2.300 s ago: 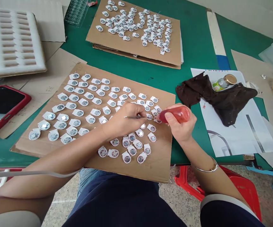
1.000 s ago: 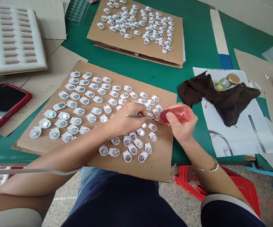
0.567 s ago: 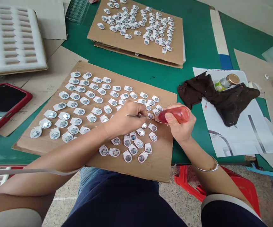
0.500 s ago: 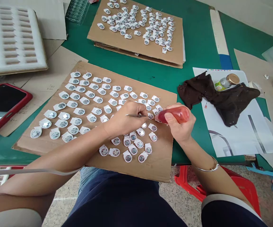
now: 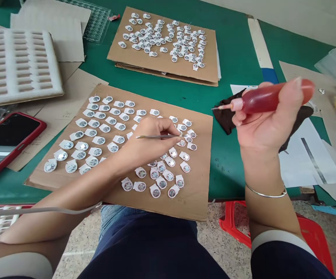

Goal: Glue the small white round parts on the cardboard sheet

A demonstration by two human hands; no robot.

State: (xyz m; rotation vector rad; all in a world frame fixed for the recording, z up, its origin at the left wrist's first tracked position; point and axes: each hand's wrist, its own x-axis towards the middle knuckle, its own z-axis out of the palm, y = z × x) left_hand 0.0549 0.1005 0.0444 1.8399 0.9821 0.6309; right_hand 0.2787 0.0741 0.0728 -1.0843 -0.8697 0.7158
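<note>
My left hand [image 5: 147,133] is closed in a pinch on thin metal tweezers [image 5: 153,136], low over the right part of a cardboard sheet [image 5: 182,205]. The tweezers' tip is beside a small round silver disc with a white tab [image 5: 188,138]; I cannot tell whether it touches. Many similar discs lie in loose rows on the cardboard. Raised to the right of the sheet, my right hand [image 5: 261,133] is wrapped round a red squeeze bottle [image 5: 268,99]. The bottle's thin needle tip points left, clear of the discs.
A second cardboard stack [image 5: 144,60] with more discs sits at the back. On the left are a white foam tray [image 5: 19,66] and a phone in a red case [image 5: 13,131]. A dark cloth [image 5: 224,118] lies on white paper [image 5: 304,162] behind my right hand.
My right hand has lifted the squeeze bottle up and right, away from the discs. My left hand stays over the same area with the tweezers. The view has shifted slightly.
</note>
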